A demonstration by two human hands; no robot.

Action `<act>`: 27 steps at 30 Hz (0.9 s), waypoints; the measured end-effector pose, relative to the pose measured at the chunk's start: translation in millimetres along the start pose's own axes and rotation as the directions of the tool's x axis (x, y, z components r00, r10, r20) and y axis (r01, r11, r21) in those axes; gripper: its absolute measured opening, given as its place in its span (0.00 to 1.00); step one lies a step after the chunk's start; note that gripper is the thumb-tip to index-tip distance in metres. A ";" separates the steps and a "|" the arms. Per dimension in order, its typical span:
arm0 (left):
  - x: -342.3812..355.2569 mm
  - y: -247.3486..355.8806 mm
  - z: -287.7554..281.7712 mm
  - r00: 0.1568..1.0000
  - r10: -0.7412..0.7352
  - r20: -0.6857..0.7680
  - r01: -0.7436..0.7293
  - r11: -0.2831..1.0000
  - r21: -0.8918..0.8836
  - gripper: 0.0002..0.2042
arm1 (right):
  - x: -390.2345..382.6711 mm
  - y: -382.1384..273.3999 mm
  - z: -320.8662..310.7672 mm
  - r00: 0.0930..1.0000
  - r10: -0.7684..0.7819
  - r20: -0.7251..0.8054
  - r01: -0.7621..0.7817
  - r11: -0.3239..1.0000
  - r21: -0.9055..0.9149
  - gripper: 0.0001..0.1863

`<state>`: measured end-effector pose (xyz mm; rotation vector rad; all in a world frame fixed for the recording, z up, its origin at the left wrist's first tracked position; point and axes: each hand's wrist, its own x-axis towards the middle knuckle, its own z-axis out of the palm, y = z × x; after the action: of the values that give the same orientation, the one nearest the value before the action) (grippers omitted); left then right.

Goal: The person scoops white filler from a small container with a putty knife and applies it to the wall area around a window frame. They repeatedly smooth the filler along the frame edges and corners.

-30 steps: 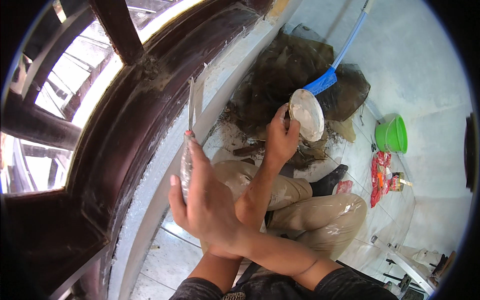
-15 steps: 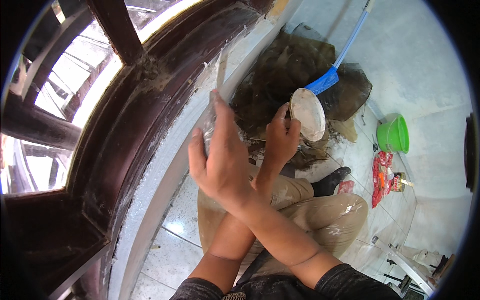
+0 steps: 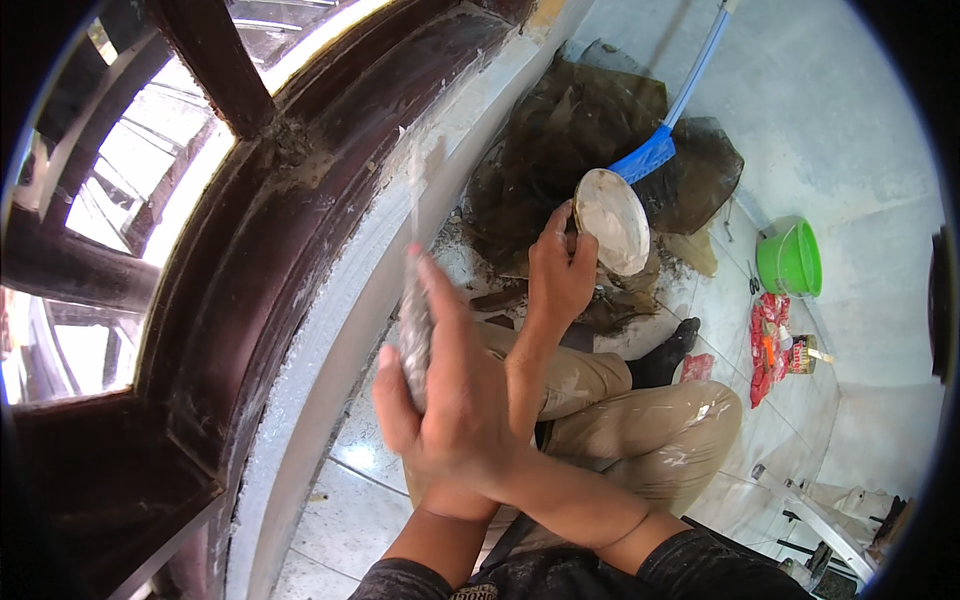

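My forearms cross, the right over the left. My left hand (image 3: 562,272) is closed on the edge of a round, shallow lid (image 3: 612,222) smeared with pale putty, held tilted over the floor. My right hand (image 3: 450,385) is wrapped round the grey, mottled handle of a putty knife (image 3: 416,335), slightly blurred. Its thin blade points up, over the white plastered ledge (image 3: 330,300) below the dark wooden window frame (image 3: 230,270). Whether the blade touches the ledge I cannot tell. Part of the ledge's far end shows rough, unevenly coated patches.
Dark crumpled sheeting (image 3: 540,150) lies beyond the lid, with a blue broom (image 3: 645,155) on it. Along the right wall stand a green bucket (image 3: 790,260), a red plastic bag (image 3: 768,350) and a small can (image 3: 802,354). A metal frame (image 3: 815,525) lies lower right.
My right hand has drawn the putty knife down the picture, toward me, and its handle now shows more plainly. My left hand and the lid have barely shifted.
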<state>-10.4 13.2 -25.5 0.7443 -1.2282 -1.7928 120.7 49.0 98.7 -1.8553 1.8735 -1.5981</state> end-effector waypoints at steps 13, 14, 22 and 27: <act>1.2 0.6 16.1 0.997 0.011 0.075 -0.009 1.000 -0.028 0.27 | 25.4 46.1 6.8 1.000 -0.007 -0.017 0.005 0.997 -0.078 0.40; 0.6 -1.2 15.6 0.998 0.025 0.052 -0.021 0.997 -0.071 0.26 | 21.2 39.7 8.3 1.000 0.021 0.014 -0.020 0.999 -0.040 0.39; 1.1 -7.3 27.2 1.000 0.011 0.024 -0.005 0.970 -0.242 0.25 | -5.6 12.2 10.7 0.982 0.094 0.164 -0.099 0.995 0.019 0.42; 1.9 -6.1 16.9 1.000 0.021 0.011 -0.018 0.979 -0.202 0.25 | -10.1 -4.9 0.5 0.991 0.053 0.126 -0.061 0.996 0.060 0.45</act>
<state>-27.0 20.4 -25.3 0.6031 -1.0383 -1.8752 127.3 57.6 95.7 -1.8127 1.7866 -1.4709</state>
